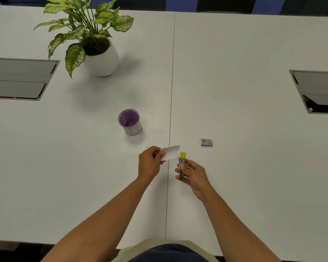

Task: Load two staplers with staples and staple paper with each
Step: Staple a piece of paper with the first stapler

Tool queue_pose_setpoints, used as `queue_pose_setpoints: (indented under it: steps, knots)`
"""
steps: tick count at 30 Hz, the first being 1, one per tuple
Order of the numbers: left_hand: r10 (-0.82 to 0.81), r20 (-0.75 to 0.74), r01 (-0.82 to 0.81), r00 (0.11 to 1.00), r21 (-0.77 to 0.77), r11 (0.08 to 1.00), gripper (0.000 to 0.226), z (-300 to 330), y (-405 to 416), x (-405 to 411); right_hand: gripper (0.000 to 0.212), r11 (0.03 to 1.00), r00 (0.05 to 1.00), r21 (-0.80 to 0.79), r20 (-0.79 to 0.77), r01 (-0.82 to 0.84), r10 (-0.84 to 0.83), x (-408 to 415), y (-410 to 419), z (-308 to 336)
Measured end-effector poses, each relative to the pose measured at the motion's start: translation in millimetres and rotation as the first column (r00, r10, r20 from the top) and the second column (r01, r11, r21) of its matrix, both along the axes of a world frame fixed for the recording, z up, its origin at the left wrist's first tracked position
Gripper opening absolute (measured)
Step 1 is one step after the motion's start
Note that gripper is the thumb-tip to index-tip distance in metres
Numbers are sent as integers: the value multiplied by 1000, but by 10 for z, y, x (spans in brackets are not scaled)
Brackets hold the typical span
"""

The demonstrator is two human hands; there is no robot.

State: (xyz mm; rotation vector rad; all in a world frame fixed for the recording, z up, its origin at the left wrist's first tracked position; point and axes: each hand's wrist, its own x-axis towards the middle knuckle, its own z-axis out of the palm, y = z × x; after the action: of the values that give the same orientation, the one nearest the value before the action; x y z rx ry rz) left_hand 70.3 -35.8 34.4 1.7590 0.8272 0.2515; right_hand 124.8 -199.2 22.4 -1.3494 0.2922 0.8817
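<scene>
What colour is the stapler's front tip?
Yellow; the stapler in the right hand shows it in the head view.

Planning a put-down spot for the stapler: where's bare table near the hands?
Open: the table right of the right hand, below the staple box; also the stretch left of the left hand, below the purple cup. Crowded: ahead of the hands, where the held paper, yellow stapler and a loose sheet cluster at the seam.

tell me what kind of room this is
Probably an office meeting room: a long white table with flush cable hatches, a potted plant, and dark chair backs along the far side.
</scene>
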Motion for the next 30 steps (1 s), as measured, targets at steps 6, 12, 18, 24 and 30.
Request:
queue_pose_setpoints:
  steps: [6,12,18,24,30]
  knots:
    - [-17,27,19,999,-60,998,4,5,-26,21,25,997,997,13,-8,-72,72,-23,57,40]
    - [34,15,-27,999,-337,941,5,-9,-22,52,17,993,995,71,-25,-90,92,-29,84,94]
    - [11,-21,-19,1000,-446,895,13,-38,-41,46,9,994,994,15,-1,-106,106,-31,117,129]
    - [-2,-31,-12,1000,-443,897,8,-37,-37,44,9,995,995,-11,8,-100,100,-51,131,136]
    - [-7,-38,-10,999,-443,896,12,-30,-20,39,15,992,993,-63,42,-112,115,-49,131,144]
